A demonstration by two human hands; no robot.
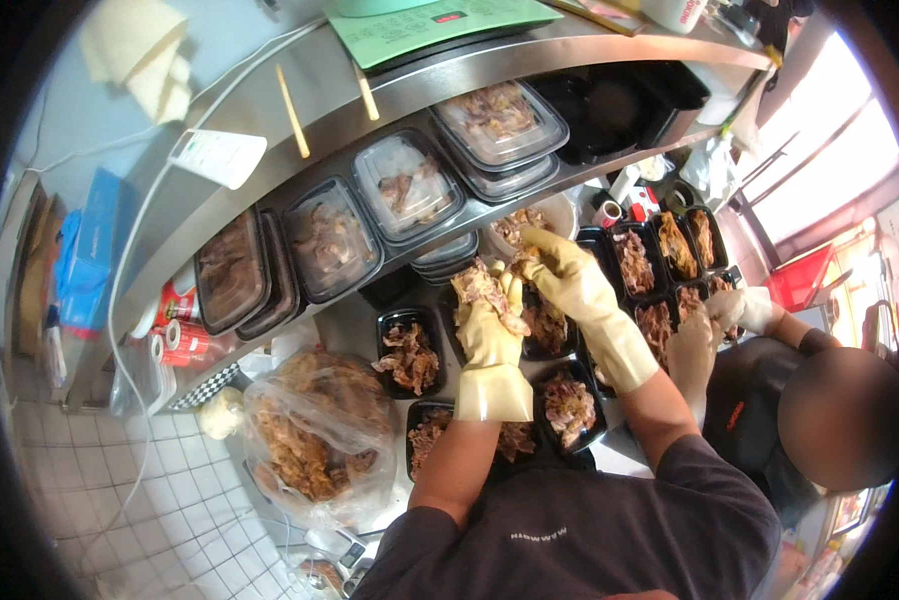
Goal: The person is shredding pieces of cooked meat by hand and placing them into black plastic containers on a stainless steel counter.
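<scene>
My left hand (485, 337), in a cream rubber glove, holds a clump of shredded cooked meat (483, 289) on its upturned palm and fingers. My right hand (569, 281), gloved alike, bends over beside it and pinches a small brown meat piece (524, 262). Just beyond the fingers stands a white tub of meat (521, 220). Under the right hand lies a partly hidden black tray of meat (548, 330). Other filled black plastic trays sit around my forearms, one on the left (410, 354) and one nearer me (569, 405).
A clear plastic bag of cooked meat (318, 427) rests at left. Lidded containers (408, 184) line the steel shelf (412, 232) ahead. At right, a co-worker's gloved hands (708, 319) reach over more filled trays (635, 262). A white cable (138, 255) hangs at left.
</scene>
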